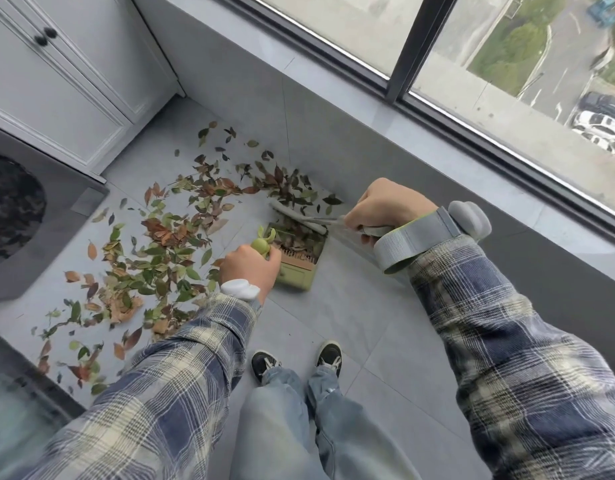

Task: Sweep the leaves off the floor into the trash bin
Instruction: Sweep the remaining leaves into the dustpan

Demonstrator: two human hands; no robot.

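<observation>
- We see the left hand (248, 268), its grip curled round the green dustpan's (295, 277) handle.
- The right hand's (385, 206) grip holds the grey broom (297, 216) at the pan's mouth.
- Green, brown and reddish leaves (160, 244) lie scattered over the grey floor (351, 313); some are in the pan.

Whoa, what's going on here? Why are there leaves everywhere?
A person in a plaid shirt is sweeping up leaves. Their left hand grips the green handle of a dustpan standing on the grey tiled floor. Their right hand grips a broom, whose head sits at the dustpan's mouth. Some leaves lie in the dustpan, but most are spread over the floor to the left, by the washing machine.
</observation>
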